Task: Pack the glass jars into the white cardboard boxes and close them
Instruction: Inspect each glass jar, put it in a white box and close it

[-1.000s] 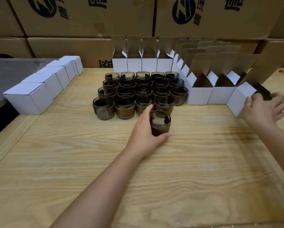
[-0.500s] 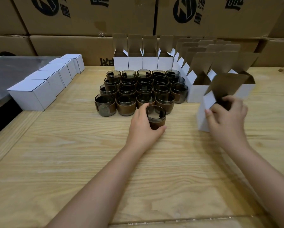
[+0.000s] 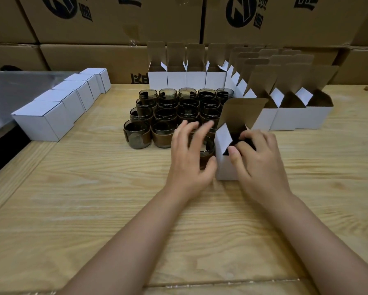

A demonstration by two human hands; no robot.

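Readying one jar for one open box

The right hand [image 3: 261, 165] is pinching the box [image 3: 223, 167] by its front wall, fingers hooked inside, lid flap upright. Just left of it, touching, the left hand [image 3: 187, 165] is spreading straight fingers over the jar [image 3: 206, 155], thumb against the glass. Five closed boxes [image 3: 40, 122] are sitting well left. Beyond the fingertips, many jars [image 3: 163, 116] and open boxes [image 3: 285, 118] are waiting, so most is probably left.

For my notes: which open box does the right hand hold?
The open box nearest the camera, beside the single jar; the right hand grips its rim. Other boxes stand in rows behind.
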